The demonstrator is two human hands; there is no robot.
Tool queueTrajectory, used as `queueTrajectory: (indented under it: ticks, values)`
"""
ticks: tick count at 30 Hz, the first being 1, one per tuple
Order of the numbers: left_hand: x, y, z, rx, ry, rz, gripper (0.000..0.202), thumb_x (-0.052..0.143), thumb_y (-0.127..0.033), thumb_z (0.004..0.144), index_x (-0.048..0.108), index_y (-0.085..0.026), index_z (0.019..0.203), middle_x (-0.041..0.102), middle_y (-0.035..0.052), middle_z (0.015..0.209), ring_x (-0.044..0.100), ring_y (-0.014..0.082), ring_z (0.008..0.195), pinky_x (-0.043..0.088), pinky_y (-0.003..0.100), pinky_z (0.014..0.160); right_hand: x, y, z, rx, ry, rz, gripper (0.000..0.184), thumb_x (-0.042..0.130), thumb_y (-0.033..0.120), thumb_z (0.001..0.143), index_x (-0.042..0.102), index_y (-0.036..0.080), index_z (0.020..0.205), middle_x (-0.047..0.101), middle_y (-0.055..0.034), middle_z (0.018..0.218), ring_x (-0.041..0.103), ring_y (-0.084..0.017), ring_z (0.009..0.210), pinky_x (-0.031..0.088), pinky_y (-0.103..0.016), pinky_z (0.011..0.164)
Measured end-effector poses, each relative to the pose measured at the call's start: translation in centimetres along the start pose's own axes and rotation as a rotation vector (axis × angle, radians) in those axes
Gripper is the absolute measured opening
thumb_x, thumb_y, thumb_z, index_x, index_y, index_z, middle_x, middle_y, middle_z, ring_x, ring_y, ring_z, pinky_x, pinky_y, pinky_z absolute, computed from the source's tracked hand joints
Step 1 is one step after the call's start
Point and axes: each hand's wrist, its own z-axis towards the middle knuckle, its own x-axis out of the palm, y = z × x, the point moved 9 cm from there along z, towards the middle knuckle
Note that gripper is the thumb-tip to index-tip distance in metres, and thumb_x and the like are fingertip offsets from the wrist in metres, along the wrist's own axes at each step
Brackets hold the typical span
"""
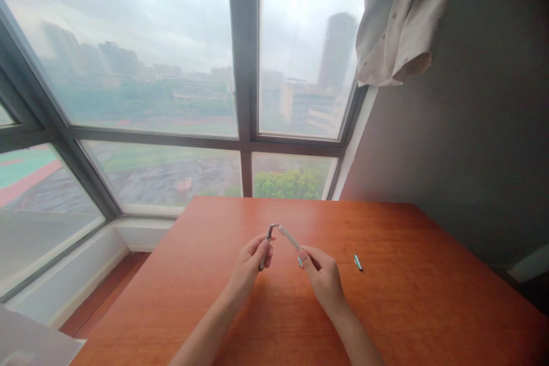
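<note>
My left hand (pixel 254 257) is closed around a slim dark rod with a bent tip (pixel 270 231), held upright above the table. Its lower end pokes out below my fingers. In a pinch, my right hand (pixel 321 274) grips a pale, whitish rod (pixel 290 237) that slants up to the left. The two tips nearly meet; whether they touch I cannot tell. A small teal piece (pixel 299 262) shows beside my right fingertips, and I cannot make out whether it is held or lying behind them. On the table to the right lies a short teal-and-dark stick-like piece (pixel 358 263).
A reddish-brown wooden table (pixel 412 309) spreads under both hands. Dark-framed windows (pixel 246 68) rise beyond its far edge. A grey wall (pixel 450 143) stands on the right, with a pale spotted curtain (pixel 398 23) bunched above.
</note>
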Motion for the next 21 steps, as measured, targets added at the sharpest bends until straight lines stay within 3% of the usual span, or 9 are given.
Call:
queueTrajectory:
  ticks: [8, 21]
  values:
    - [1.2, 1.2, -0.4, -0.086, 0.062, -0.007, 0.046, 0.068, -0.055, 0.073, 0.065, -0.015, 0.095, 0.048, -0.0051, 0.060, 0.033, 0.0044, 0.042, 0.017, 0.021, 0.043, -0.6, -0.6, 0.1, 0.011, -0.056, -0.056, 0.041, 0.046, 0.046, 0.092, 0.074, 0.017, 0.088, 0.067, -0.0036, 0.067, 0.061, -0.017, 0.062, 0.047, -0.023, 0.060]
    - [0.9, 1.6, 0.1, -0.049, 0.070, 0.013, 0.048, 0.068, -0.056, 0.072, 0.065, -0.014, 0.095, 0.048, -0.0047, 0.059, 0.035, 0.0056, 0.044, 0.019, 0.021, 0.044, -0.4, -0.8, 0.1, 0.022, -0.030, -0.050, 0.041, 0.045, 0.045, 0.092, 0.072, 0.016, 0.081, 0.063, -0.0027, 0.064, 0.059, -0.016, 0.061, 0.044, -0.022, 0.059]
